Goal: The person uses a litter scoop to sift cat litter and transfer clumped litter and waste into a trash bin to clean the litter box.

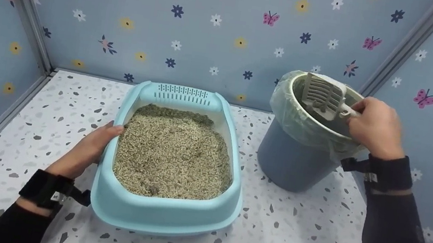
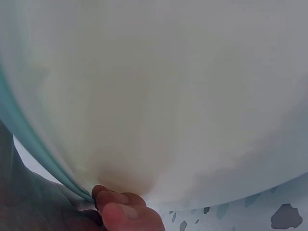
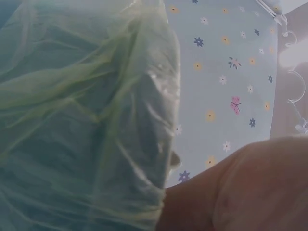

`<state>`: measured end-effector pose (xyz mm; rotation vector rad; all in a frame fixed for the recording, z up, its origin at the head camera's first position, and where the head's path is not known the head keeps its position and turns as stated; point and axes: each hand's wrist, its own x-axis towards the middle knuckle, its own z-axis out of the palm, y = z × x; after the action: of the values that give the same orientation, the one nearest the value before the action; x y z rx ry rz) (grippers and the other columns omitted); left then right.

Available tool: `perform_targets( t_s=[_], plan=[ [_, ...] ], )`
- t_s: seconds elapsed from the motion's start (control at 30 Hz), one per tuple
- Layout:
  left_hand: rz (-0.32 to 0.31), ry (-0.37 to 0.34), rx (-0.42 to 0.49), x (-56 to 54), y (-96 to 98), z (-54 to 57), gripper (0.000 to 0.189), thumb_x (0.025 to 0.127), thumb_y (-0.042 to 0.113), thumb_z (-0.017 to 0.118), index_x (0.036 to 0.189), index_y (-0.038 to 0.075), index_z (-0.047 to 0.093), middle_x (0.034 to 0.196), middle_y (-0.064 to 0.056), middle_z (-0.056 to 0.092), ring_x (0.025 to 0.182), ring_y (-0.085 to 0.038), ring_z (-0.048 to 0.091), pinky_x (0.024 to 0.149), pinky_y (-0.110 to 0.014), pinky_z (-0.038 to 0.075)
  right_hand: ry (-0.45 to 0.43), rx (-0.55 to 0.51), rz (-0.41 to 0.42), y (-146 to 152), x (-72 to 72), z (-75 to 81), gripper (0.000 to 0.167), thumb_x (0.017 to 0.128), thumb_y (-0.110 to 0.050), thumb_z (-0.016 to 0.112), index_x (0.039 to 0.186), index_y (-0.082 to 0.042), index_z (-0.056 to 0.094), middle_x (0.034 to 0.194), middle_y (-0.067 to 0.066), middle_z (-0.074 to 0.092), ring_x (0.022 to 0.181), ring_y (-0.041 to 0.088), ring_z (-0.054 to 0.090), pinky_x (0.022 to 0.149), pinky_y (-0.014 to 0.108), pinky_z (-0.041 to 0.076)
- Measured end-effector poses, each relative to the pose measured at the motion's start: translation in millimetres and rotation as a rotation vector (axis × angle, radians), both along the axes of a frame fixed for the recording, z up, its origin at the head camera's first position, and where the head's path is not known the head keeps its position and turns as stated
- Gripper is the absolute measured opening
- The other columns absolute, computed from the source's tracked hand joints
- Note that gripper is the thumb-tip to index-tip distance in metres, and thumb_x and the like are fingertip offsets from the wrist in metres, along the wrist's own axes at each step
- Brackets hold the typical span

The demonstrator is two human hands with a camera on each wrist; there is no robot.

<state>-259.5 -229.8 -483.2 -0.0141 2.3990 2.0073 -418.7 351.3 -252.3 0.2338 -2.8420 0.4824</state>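
Observation:
A light blue litter box (image 1: 164, 217) full of tan pellet litter (image 1: 174, 153) stands in the middle of the head view. At its left side my left hand (image 1: 87, 148) grips the rim, thumb on top; the left wrist view shows fingers (image 2: 130, 216) curled under the edge. My right hand (image 1: 378, 128) holds a pale slotted litter scoop (image 1: 324, 94) by its handle. The scoop is tilted over the mouth of a blue bin (image 1: 299, 161), with a few dark bits by its slots. In the right wrist view, the bin's liner bag (image 3: 96, 120) hides the scoop.
A dark clump (image 1: 153, 189) lies in the litter near the front. The speckled tabletop (image 1: 268, 237) is bounded by flowered panels (image 1: 219, 34) at the back and both sides. The bin stands right of the box, by the back right corner.

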Motion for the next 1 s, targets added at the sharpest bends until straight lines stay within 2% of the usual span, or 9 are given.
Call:
perform_targets(
  t_s=[0.13, 0.37, 0.6, 0.8, 1.0],
  plan=[
    [-0.001, -0.007, 0.002, 0.1, 0.2, 0.1, 0.085, 0.113, 0.061, 0.045, 0.179, 0.012, 0.021, 0.132, -0.033, 0.059, 0.107, -0.043, 0.069, 0.081, -0.053, 0.063, 0.016, 0.014, -0.005, -1, 1.0, -2.2, 0.033, 0.089, 0.000, 0.064, 0.120, 0.007, 0.072, 0.119, 0.032, 0.071, 0.104, 0.052, 0.062, 0.088, 0.070, 0.050],
    [0.000, -0.011, -0.009, 0.4, 0.2, 0.6, 0.086, 0.113, 0.063, 0.045, 0.179, 0.014, 0.020, 0.138, -0.033, 0.058, 0.112, -0.044, 0.068, 0.084, -0.053, 0.061, 0.062, 0.029, 0.016, -3, 2.0, -5.7, 0.034, 0.083, 0.006, 0.060, 0.115, 0.007, 0.073, 0.116, 0.030, 0.068, 0.104, 0.051, 0.060, 0.088, 0.071, 0.048],
    [0.003, -0.017, -0.017, -0.2, -1.0, 1.9, 0.086, 0.113, 0.063, 0.045, 0.178, 0.011, 0.021, 0.134, -0.031, 0.059, 0.110, -0.043, 0.068, 0.084, -0.052, 0.061, 0.059, -0.014, -0.008, -9, 5.5, -5.2, 0.028, 0.092, 0.002, 0.061, 0.118, 0.007, 0.069, 0.117, 0.029, 0.064, 0.105, 0.049, 0.058, 0.091, 0.070, 0.047],
    [0.012, -0.015, -0.013, -1.1, -0.6, 1.7, 0.085, 0.114, 0.062, 0.045, 0.176, 0.008, 0.025, 0.128, -0.032, 0.061, 0.104, -0.042, 0.071, 0.082, -0.050, 0.063, 0.110, -0.095, 0.013, -24, 16.6, -1.7, 0.024, 0.105, -0.008, 0.064, 0.124, 0.006, 0.067, 0.120, 0.027, 0.066, 0.107, 0.045, 0.060, 0.089, 0.060, 0.049],
    [0.020, -0.023, -0.015, -1.2, 0.2, 0.4, 0.086, 0.114, 0.062, 0.046, 0.176, 0.006, 0.025, 0.123, -0.029, 0.061, 0.100, -0.040, 0.070, 0.081, -0.049, 0.063, 0.169, -0.176, 0.131, -49, 34.3, -2.0, 0.028, 0.107, -0.016, 0.070, 0.129, 0.003, 0.070, 0.117, 0.021, 0.071, 0.102, 0.033, 0.062, 0.084, 0.043, 0.046]
  ],
)
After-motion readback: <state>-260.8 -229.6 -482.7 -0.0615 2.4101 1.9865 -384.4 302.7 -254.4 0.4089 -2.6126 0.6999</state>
